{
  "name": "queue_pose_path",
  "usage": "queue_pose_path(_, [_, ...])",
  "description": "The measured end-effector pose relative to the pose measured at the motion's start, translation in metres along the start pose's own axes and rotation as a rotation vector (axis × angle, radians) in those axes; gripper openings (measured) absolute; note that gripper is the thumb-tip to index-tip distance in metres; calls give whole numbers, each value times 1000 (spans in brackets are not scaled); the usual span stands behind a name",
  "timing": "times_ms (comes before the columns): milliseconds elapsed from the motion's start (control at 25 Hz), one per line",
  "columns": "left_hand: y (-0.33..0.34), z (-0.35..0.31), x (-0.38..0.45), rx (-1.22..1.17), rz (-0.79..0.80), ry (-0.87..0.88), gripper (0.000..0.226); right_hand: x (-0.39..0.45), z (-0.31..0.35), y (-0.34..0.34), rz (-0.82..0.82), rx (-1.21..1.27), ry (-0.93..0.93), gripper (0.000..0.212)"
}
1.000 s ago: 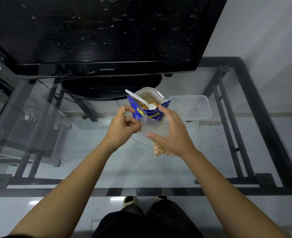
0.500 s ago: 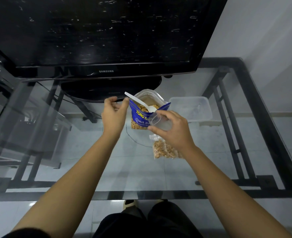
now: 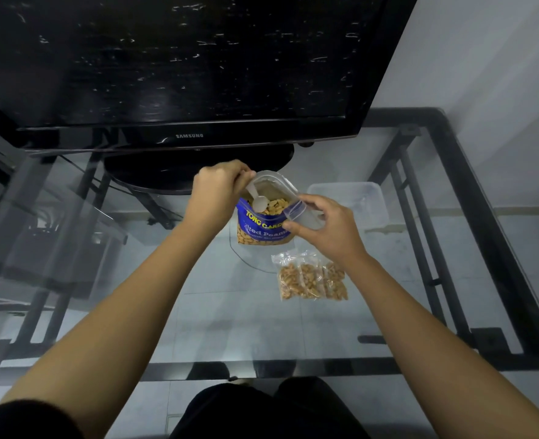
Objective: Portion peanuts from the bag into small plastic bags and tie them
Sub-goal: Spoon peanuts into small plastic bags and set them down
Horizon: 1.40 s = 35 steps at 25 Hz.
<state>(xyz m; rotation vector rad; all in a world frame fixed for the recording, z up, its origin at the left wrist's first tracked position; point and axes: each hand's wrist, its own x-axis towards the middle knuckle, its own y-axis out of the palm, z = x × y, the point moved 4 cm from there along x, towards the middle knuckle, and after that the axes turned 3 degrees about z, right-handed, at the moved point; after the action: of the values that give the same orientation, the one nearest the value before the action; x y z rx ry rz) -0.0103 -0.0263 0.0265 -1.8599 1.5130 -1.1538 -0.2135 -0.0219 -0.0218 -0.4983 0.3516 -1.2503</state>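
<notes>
Peanut bag (image 3: 263,224) upright between both hands, spoon (image 3: 257,201) inside

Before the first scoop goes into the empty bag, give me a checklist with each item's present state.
1. Left hand grips the white plastic spoon: ok.
2. Spoon bowl loaded with peanuts: not ok, it looks empty.
3. Right hand holds the small zip bag: ok.
4. Zip bag mouth open: cannot tell.
5. Peanut bag upright and open beside the zip bag: ok.
6. Filled peanut packets lie apart from the peanut bag, nearer the person: ok.
</notes>
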Motion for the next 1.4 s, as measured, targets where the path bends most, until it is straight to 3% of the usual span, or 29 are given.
queue_pose_path(120, [20, 12, -10, -133, 116, -224, 26, -1, -2, 4, -5, 16, 27, 59])
queue_pose_path(280, [28, 24, -14, -482, 23, -612, 23, -4, -4, 2, 35, 27, 53, 59])
queue_pose_path(440, [27, 23, -17, -628, -22, -741, 27, -7, -3, -4, 47, 24, 57, 59])
queue_pose_path(680, [23, 52, -20, -797, -58, -887, 22, 0, 6, -11, -70, -28, 22, 58])
queue_pose_path(1080, [-7, 76, -1, -892, -136, -914, 19, 31, 31, 0, 0, -309, -62, 69])
queue_pose_path(1280, [-24, 59, 19, -824, -70, -791, 19, 35, 37, 5, -30, -224, -43, 65])
queue_pose_path(1400, [-34, 29, 29, -618, -6, -574, 20, 31, 39, 9, -78, -127, -40, 60])
